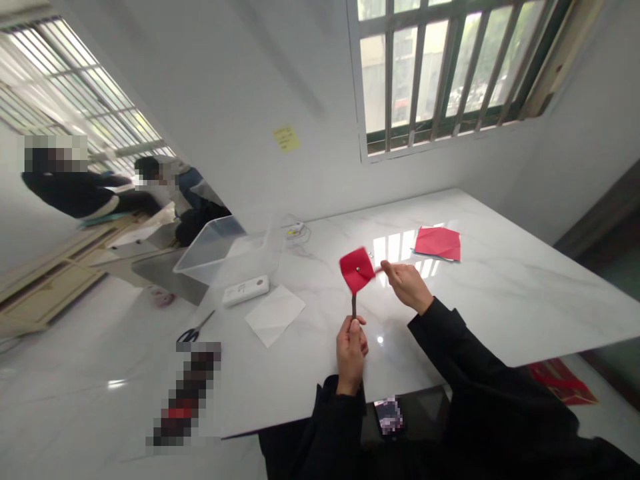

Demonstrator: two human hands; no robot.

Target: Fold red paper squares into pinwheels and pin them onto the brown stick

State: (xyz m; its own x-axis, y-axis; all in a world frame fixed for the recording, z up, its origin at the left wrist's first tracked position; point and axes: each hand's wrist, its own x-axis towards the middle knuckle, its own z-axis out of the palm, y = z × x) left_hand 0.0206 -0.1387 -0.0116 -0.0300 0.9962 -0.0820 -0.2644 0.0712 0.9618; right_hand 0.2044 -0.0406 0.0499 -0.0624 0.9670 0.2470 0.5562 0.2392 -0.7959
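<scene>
My left hand [351, 355] is closed around a thin dark brown stick [354, 307] and holds it upright above the table. At the stick's top is a red paper pinwheel [356, 269] with a small shiny pin head at its centre. Close by on the right, my right hand [407, 285] is closed, thumb uppermost. A narrow, blurred pinkish strip bridges it and the pinwheel's edge; whether this is a fingertip or something pinched, I cannot tell. Red paper [438, 244] lies on the table beyond my right hand.
On the white marbled table [520, 287] are white paper [275, 315], a white box-like device [246, 291], scissors [195, 330] and a clear plastic bin [215, 260]. A phone [390, 417] lies below the front edge. Two people sit at far left.
</scene>
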